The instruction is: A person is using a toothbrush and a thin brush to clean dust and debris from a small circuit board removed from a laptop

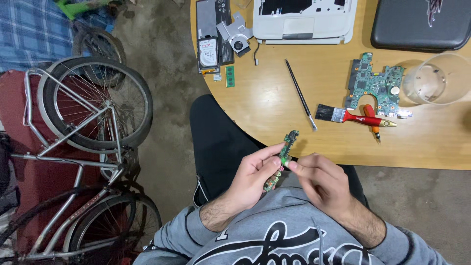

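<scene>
The grey hoodie fills the bottom edge, and just above it both hands are curled shut on a small green board held over the lap, off the bench. The left hand pinches its lower half between thumb and fingers; the right hand nips its middle edge with thumb and fingertip. A brush lies well apart.

Rounded light-wood counter over bare grey concrete floor; silver-framed bicycle parked left, against dark red surface.
</scene>
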